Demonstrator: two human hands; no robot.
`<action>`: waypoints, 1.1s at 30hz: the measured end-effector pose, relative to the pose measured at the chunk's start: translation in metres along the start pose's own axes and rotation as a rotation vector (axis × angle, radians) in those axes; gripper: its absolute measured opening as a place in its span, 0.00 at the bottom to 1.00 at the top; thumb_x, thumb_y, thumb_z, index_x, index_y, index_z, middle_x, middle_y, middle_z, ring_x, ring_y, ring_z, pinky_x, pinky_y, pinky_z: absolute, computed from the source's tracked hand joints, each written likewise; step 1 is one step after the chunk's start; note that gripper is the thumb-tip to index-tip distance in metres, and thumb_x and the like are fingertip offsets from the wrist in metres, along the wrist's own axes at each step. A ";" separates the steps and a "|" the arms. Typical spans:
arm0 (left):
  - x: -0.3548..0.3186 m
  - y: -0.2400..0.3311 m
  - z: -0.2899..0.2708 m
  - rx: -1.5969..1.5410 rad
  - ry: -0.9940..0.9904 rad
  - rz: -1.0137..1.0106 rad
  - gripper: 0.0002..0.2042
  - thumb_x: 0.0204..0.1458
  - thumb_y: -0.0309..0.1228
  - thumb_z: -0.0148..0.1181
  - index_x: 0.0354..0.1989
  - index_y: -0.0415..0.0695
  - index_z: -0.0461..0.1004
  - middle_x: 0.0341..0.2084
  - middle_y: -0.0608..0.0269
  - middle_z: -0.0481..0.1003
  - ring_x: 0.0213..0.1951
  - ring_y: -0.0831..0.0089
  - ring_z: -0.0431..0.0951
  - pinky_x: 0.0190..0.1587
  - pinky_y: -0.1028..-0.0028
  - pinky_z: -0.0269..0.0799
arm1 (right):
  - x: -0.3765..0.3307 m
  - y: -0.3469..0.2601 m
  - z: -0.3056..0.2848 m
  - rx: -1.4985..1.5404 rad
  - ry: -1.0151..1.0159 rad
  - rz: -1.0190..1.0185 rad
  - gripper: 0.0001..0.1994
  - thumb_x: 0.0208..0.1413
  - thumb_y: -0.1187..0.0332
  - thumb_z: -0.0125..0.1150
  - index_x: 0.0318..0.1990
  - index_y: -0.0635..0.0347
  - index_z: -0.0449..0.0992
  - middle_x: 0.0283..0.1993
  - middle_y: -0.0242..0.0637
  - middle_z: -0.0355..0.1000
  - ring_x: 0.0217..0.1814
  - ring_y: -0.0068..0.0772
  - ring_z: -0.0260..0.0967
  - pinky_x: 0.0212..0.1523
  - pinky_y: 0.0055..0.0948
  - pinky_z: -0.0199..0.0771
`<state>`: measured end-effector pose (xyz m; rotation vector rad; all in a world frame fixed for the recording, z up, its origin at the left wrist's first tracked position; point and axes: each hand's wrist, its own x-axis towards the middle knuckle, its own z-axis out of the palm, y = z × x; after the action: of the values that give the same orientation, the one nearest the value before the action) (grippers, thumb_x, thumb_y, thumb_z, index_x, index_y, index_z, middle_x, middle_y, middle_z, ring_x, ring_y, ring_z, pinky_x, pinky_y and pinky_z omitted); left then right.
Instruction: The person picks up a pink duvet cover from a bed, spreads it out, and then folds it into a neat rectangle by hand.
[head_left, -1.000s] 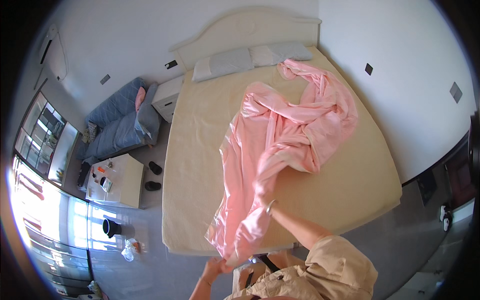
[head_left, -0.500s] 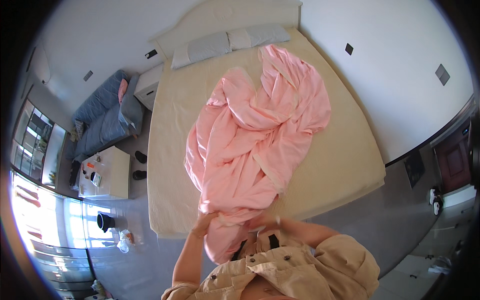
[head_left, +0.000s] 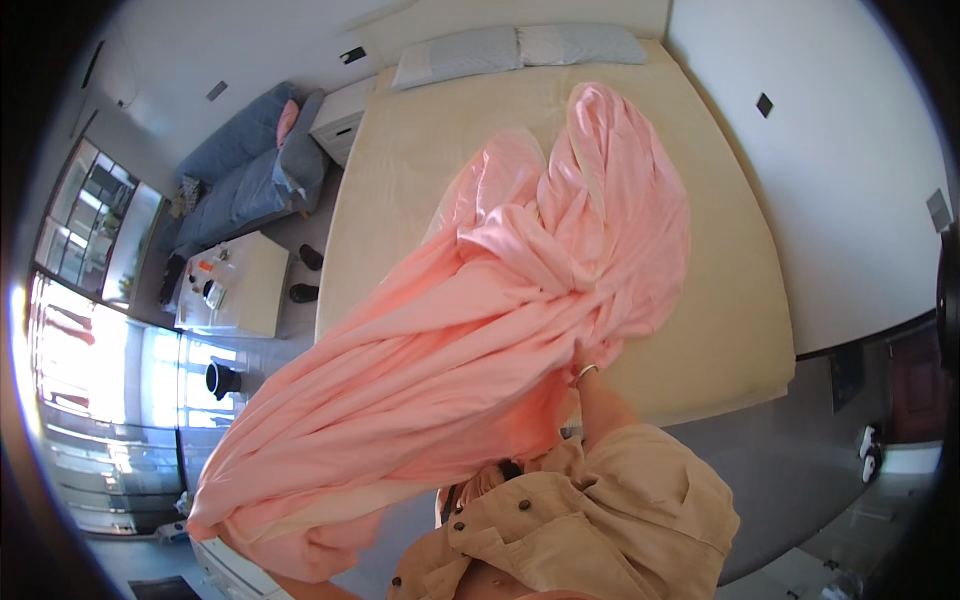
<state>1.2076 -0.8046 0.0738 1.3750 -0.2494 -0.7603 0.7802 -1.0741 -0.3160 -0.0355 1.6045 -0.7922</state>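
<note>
A pink duvet (head_left: 480, 320) with cream edging lies bunched and twisted on the bed (head_left: 720, 330). Its near part is stretched up and out to the lower left, off the bed's side. My right hand (head_left: 590, 358), with a band at the wrist, is closed on a fold of the duvet near the bed's front edge. At the bottom left only a little of my left forearm (head_left: 312, 588) shows. Pink fabric hides the left hand's fingers, but the cloth there hangs lifted and drawn tight from that hand.
Two grey pillows (head_left: 460, 57) lie at the headboard. Left of the bed are a white nightstand (head_left: 343, 118), a blue sofa (head_left: 245, 150), a low white table (head_left: 250, 285) and dark shoes (head_left: 304, 292). A black bin (head_left: 222, 380) stands on the floor. A wall bounds the right side.
My left hand has swung out to the lower left, spreading the duvet's near part that way. My right hand has moved up and forward onto the duvet. The view has shifted.
</note>
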 end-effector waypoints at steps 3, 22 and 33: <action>-0.002 0.020 0.001 -0.074 0.041 0.066 0.20 0.47 0.40 0.47 0.45 0.39 0.65 0.40 0.57 0.68 0.42 0.65 0.69 0.47 0.68 0.64 | 0.004 0.046 0.017 -0.097 0.065 -0.018 0.27 0.50 0.51 0.46 0.57 0.48 0.52 0.57 0.34 0.52 0.59 0.31 0.46 0.52 0.47 0.52; 0.098 0.044 -0.012 -0.219 -0.022 -0.008 0.18 0.47 0.37 0.48 0.44 0.40 0.66 0.38 0.58 0.69 0.40 0.66 0.70 0.44 0.70 0.66 | 0.030 0.181 0.067 -0.765 0.160 -0.020 0.20 0.53 0.59 0.44 0.53 0.52 0.57 0.48 0.32 0.59 0.50 0.29 0.56 0.47 0.34 0.59; 0.142 0.029 -0.016 -0.339 -0.294 -0.142 0.17 0.46 0.35 0.49 0.44 0.40 0.66 0.36 0.59 0.70 0.39 0.67 0.70 0.42 0.71 0.67 | -0.031 0.125 0.137 -0.252 -0.288 -0.324 0.16 0.55 0.64 0.43 0.50 0.55 0.60 0.43 0.31 0.64 0.44 0.27 0.61 0.45 0.26 0.63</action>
<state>1.3323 -0.8798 0.0598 0.9658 -0.2410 -1.0733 0.9596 -1.0290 -0.3490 -0.5778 1.4298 -0.7850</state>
